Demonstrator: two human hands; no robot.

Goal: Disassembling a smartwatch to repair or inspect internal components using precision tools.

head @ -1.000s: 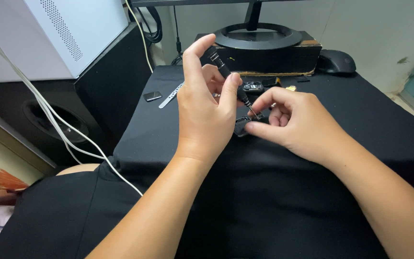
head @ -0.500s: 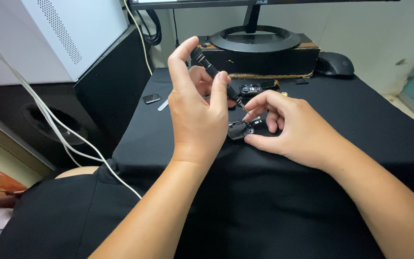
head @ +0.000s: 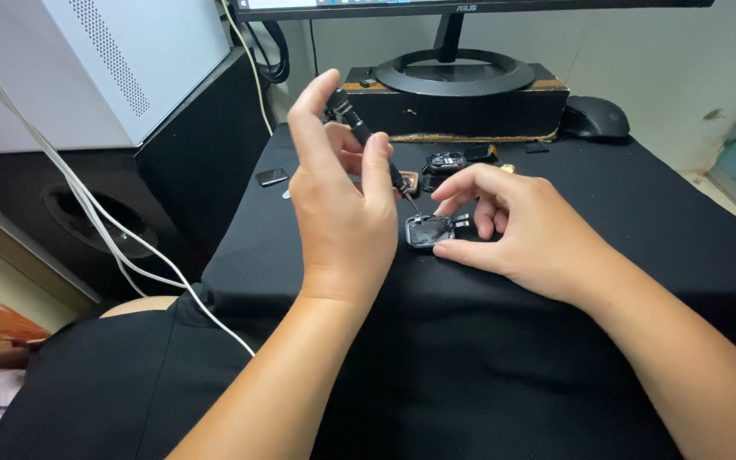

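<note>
1. Two hands are busy over a small square watch-like case (head: pixel 429 231) that lies open-side up on the black cloth (head: pixel 487 358). The left hand (head: pixel 342 213) grips a slim black screwdriver (head: pixel 366 143) between thumb and fingers, its tip angled down just above the case's left edge. The right hand (head: pixel 521 226) steadies the case, thumb under its near edge and forefinger arched over the top.
2. By my judgement the case is already opened, since its inside shows (details too small to tell), and loose parts lie beyond it: another small black module (head: pixel 445 162) and a tiny dark chip (head: pixel 271 176) off to the left. Work inside the case looks unfinished.
3. Cloth covers the desk. Behind stand a monitor base (head: pixel 456 72) on a dark box, a black mouse (head: pixel 594 117) to the right, a white computer tower (head: pixel 87 68) at left, and white cables (head: pixel 95 221) trailing down.
</note>
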